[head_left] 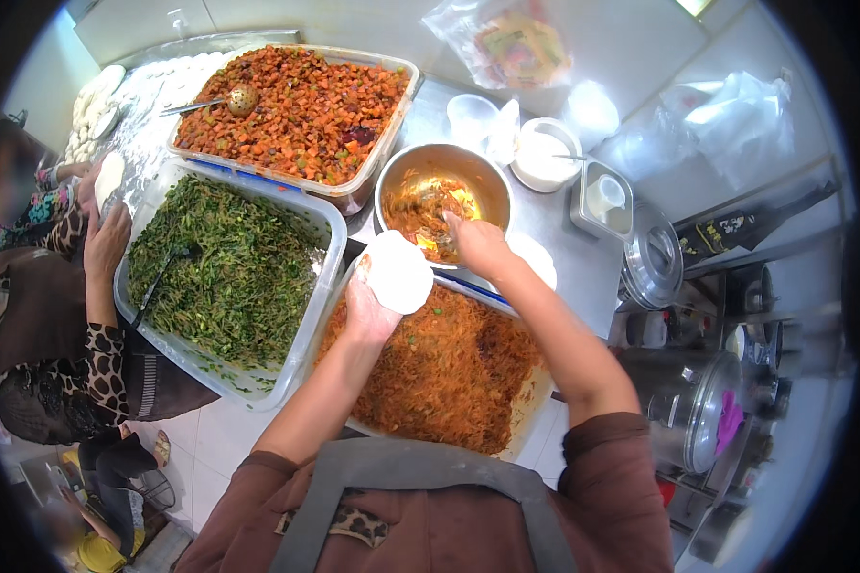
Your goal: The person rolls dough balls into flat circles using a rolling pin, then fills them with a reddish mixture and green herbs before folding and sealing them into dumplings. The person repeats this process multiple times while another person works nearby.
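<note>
A flat round white dough wrapper [400,273] lies across my left hand [371,304], whose fingers are mostly hidden beneath it. My right hand [476,246] is closed at the near right rim of a steel mixing bowl [390,212], its fingertips reaching inside. What they grip is too small to make out. Orange-brown filling with yellow bits [428,205] covers part of the bowl's bottom. Under my forearms sits a tub of shredded orange filling [430,372]. Another white round piece [533,260] shows partly behind my right wrist.
Chopped green filling [225,277] fills a tub on the left, with diced orange filling [301,115] in one behind it. A co-worker's hands [108,224] hold dough at far left. A white container [548,153] and steel canister [604,201] stand right of the bowl.
</note>
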Motion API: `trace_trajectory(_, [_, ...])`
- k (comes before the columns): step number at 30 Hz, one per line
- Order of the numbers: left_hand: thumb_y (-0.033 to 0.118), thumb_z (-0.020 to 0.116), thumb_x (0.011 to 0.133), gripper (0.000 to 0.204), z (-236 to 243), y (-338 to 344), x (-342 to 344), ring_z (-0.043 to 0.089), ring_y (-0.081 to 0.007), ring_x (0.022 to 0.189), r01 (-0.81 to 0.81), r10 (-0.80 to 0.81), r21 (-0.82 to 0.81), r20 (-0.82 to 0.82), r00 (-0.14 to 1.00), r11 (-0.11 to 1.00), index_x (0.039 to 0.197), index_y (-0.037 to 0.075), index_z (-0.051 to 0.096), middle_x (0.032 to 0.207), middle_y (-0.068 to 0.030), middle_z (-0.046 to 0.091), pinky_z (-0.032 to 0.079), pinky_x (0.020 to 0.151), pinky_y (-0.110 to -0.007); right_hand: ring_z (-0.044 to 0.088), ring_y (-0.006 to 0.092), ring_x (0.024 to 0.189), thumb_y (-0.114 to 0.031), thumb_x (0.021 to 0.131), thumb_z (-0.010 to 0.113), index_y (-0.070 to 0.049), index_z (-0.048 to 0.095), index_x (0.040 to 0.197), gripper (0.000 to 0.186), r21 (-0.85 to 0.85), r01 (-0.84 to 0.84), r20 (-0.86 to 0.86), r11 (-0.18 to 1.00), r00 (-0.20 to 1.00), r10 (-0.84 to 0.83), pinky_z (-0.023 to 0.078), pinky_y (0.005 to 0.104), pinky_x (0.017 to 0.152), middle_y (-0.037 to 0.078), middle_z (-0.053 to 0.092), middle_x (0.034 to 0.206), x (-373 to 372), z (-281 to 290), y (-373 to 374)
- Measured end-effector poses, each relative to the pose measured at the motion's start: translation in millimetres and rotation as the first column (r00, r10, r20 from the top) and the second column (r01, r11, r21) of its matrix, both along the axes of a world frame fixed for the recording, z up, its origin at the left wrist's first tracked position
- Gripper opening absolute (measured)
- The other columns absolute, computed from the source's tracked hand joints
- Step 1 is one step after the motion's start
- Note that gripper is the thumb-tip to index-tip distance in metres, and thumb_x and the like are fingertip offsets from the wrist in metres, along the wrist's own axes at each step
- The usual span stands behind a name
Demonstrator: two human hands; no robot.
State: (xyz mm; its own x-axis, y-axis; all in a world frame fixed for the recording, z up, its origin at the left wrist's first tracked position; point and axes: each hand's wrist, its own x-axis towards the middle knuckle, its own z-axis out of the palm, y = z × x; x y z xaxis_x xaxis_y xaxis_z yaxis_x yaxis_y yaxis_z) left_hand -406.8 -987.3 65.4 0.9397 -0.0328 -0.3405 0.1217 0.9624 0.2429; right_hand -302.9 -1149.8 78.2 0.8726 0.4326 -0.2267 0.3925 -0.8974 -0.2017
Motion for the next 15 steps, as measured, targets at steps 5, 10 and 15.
trace_trajectory(5, [0.024,0.035,0.091,0.038,-4.8,6.0,-0.1,0.055,-0.0301,0.104,-0.034,0.038,0.043,-0.092,0.995,0.998,0.118,0.001,0.049,0.115,-0.0149,0.056,0.043,0.092,-0.045,0.063,0.0292,0.075,-0.009,0.089,0.036,-0.004,0.044,0.124,0.036,-0.096,-0.076,0.072,0.992,0.994,0.083,0.050,0.0397,0.061,0.015,0.063,0.080,-1.5,26.6,-40.9])
trace_trajectory(10, [0.024,0.034,0.091,0.038,-0.3,3.2,5.7,0.055,-0.0281,0.103,-0.036,0.052,0.122,-0.131,0.990,0.992,0.117,0.001,0.050,0.113,-0.0134,0.057,0.044,0.091,-0.043,0.063,0.0293,0.076,-0.006,0.086,0.038,0.000,0.046,0.120,0.035,-0.136,0.080,0.095,0.988,0.993,-0.067,0.050,0.0393,0.062,0.016,0.064,0.081,11.9,7.8,-31.1])
trace_trajectory(15, [0.028,0.030,0.093,0.043,-4.8,3.1,1.1,0.052,-0.0306,0.109,-0.002,0.017,0.103,-0.145,0.989,0.995,0.124,0.001,0.042,0.122,-0.0147,0.051,0.041,0.095,-0.045,0.063,0.0299,0.078,-0.009,0.088,0.038,0.002,0.052,0.110,0.028,-0.217,-0.177,-0.060,0.960,0.984,0.168,0.051,0.0402,0.064,0.017,0.064,0.084,-21.9,42.1,-35.7])
